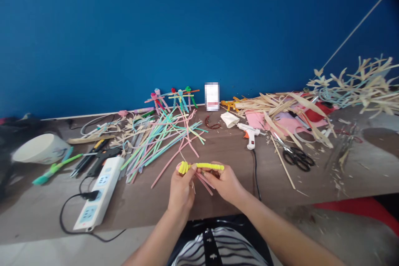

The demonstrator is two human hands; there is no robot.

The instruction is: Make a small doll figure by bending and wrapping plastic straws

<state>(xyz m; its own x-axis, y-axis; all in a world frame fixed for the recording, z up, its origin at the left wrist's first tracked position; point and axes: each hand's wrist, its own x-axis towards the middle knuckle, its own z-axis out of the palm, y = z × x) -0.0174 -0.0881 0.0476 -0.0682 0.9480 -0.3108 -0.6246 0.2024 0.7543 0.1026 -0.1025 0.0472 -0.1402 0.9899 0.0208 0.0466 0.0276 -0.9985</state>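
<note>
Left hand and right hand with fingers pressed together, pinching a yellow coiled strip from both sides, seemingly to keep its coil tight under the left thumb.

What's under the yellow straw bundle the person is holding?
Below the yellow straw bundle, held between the left hand and right hand, pink straws hang toward the brown tabletop. The fingers cover where the pink straws meet the bundle.
</note>
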